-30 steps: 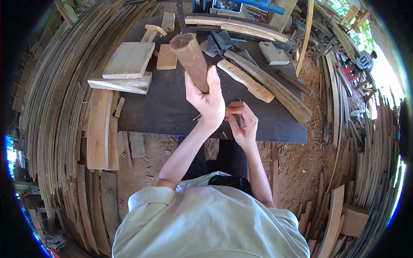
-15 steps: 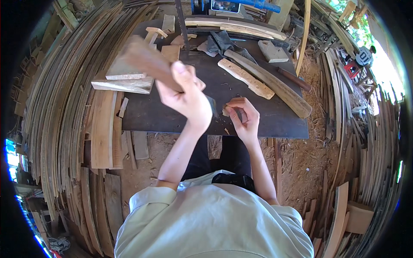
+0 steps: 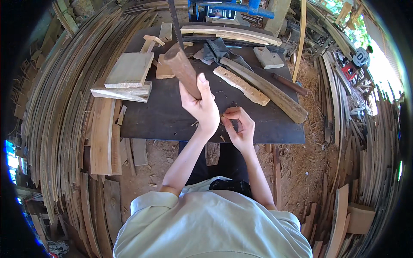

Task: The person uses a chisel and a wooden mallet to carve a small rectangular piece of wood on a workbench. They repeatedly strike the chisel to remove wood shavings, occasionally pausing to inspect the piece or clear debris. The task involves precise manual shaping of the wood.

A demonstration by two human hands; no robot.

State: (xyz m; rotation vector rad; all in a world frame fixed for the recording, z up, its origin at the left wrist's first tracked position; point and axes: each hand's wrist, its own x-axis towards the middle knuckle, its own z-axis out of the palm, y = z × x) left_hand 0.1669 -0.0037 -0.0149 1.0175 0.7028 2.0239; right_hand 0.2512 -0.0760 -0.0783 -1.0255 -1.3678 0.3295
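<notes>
My left hand [image 3: 201,103] is closed around a thick, round brown wooden handle [image 3: 183,69], raised over the dark work table [image 3: 159,120]. The handle leans up and to the left; whatever is at its lower end is hidden behind my hand. Close by on the right, my right hand [image 3: 240,125] pinches a small wood piece [image 3: 223,119] between thumb and fingertips, low over the table's near edge. Most of that piece is covered by the fingers. A few thin shavings [image 3: 222,138] lie by the hands.
An upright saw blade [image 3: 175,23] stands at the back of the table. Wood blocks [image 3: 129,71] are stacked at left. A long wood piece [image 3: 275,92], a rough slab [image 3: 241,85] and a dark cloth [image 3: 219,50] lie at right. Long planks [image 3: 64,116] line the left side.
My left hand has lowered the handle's top and brought it right and more upright; it was blurred in swinging. My right hand keeps its pinch, shifted slightly left and down.
</notes>
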